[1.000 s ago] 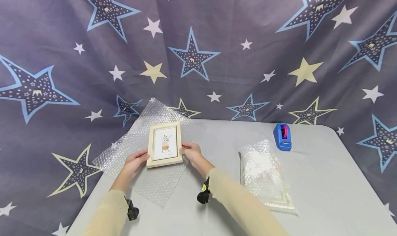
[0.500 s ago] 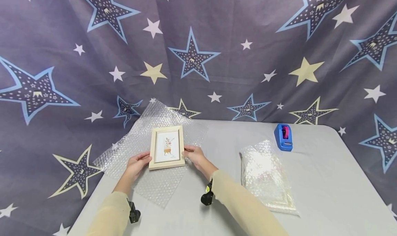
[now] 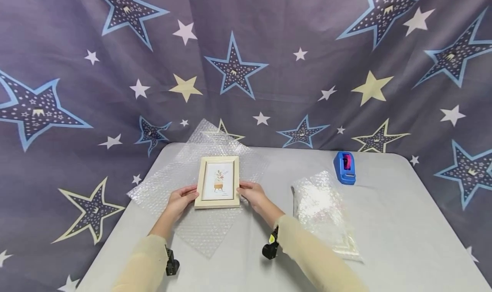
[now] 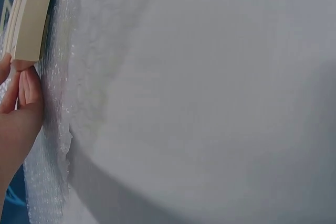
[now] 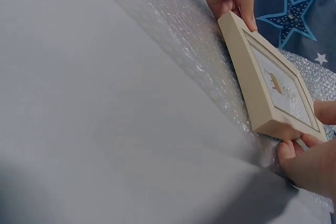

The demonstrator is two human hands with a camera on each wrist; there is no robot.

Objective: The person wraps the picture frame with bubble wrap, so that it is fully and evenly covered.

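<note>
A cream picture frame point(image 3: 217, 203) with a plant picture inside is held face up over a sheet of bubble wrap point(image 3: 209, 236). My left hand point(image 3: 180, 202) grips its left side, thumb on the front and fingers beneath. On the opposite side my right hand point(image 3: 254, 194) grips the frame the same way. The left wrist view shows the frame's edge point(image 4: 32, 24) raised at a tilt above the wrap, with the left hand point(image 4: 21, 114) pinching its corner. In the right wrist view both hands hold the frame point(image 5: 252, 87), and the right hand point(image 5: 312, 166) is partly cut off.
A flat bundle in bubble wrap point(image 3: 323, 215) lies on the grey table point(image 3: 399, 223) right of the hands. Behind it stands a blue tape dispenser point(image 3: 344, 168) with a pink roll. A star-patterned curtain point(image 3: 269, 36) hangs along the table's back edge.
Both hands have shifted the frame slightly right and lowered it over the wrap, and its tilt has straightened. The head view has turned a little. The grip on both sides is unchanged.
</note>
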